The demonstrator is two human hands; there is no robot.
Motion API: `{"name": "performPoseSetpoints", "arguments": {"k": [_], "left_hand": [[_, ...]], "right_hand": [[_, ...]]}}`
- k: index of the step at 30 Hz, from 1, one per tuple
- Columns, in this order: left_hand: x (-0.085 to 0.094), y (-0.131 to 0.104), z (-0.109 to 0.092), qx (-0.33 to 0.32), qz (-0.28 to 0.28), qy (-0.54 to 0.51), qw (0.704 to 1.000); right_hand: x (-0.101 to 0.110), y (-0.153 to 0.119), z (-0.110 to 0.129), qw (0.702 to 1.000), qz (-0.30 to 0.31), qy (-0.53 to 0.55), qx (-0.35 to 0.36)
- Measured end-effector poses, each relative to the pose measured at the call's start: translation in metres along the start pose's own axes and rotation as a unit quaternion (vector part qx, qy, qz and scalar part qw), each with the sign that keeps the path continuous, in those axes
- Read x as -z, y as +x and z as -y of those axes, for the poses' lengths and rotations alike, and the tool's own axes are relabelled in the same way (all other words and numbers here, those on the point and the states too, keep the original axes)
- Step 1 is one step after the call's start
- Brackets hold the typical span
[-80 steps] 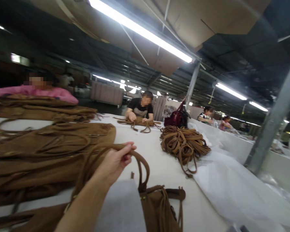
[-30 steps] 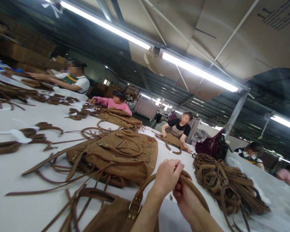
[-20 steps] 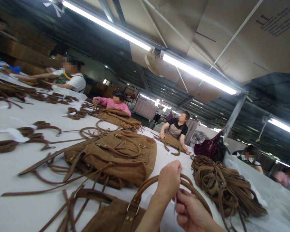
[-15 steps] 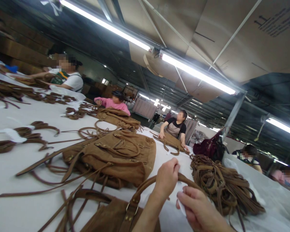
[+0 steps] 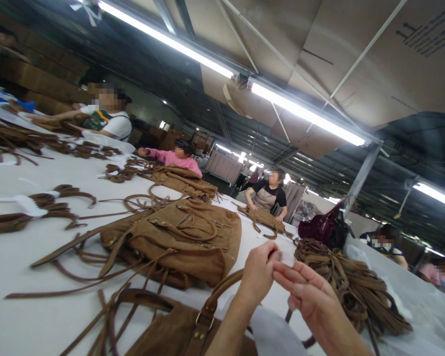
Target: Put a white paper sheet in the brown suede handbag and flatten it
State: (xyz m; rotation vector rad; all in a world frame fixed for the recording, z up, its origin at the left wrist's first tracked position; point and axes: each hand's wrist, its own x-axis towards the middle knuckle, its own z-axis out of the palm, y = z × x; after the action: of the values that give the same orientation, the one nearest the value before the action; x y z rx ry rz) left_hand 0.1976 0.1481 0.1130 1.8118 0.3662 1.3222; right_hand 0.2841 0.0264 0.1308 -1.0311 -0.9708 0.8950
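Note:
My left hand (image 5: 257,272) is closed, its fingertips pinched at a small, thin white piece (image 5: 288,259) that looks like paper. The fingertips of my right hand (image 5: 311,291) meet the same piece from the other side. Below both hands hangs a pale white sheet (image 5: 276,331); whether it joins the small piece cannot be seen. Nearest to me lies a brown bag (image 5: 163,329) with a metal ring and studs. Its rounded handle (image 5: 225,286) rises and passes behind my left hand, which hides part of it.
Another brown bag (image 5: 193,237) lies just beyond, straps (image 5: 107,277) trailing left. A pile of brown straps (image 5: 367,291) sits at right, a dark red bag (image 5: 319,230) behind it. Bundled straps (image 5: 52,207) lie left on the white table (image 5: 107,195). Co-workers (image 5: 269,193) handle bags across it.
My right hand has risen and met my left fingertips at the white piece. The handle stretch right of my left hand has dropped. A pale sheet now shows below the hands.

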Motion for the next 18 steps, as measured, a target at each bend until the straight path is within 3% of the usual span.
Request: {"name": "performPoseSetpoints", "arguments": {"k": [7,18], "left_hand": [[-0.002,0.002,0.005,-0.005,0.004,-0.088,0.996],[0.000,0.001,0.003,-0.037,0.002,-0.091,0.995]], "right_hand": [[0.009,0.020,-0.008,0.995,-0.060,-0.077,-0.019],[-0.004,0.031,-0.007,0.991,-0.100,-0.093,-0.009]]}}
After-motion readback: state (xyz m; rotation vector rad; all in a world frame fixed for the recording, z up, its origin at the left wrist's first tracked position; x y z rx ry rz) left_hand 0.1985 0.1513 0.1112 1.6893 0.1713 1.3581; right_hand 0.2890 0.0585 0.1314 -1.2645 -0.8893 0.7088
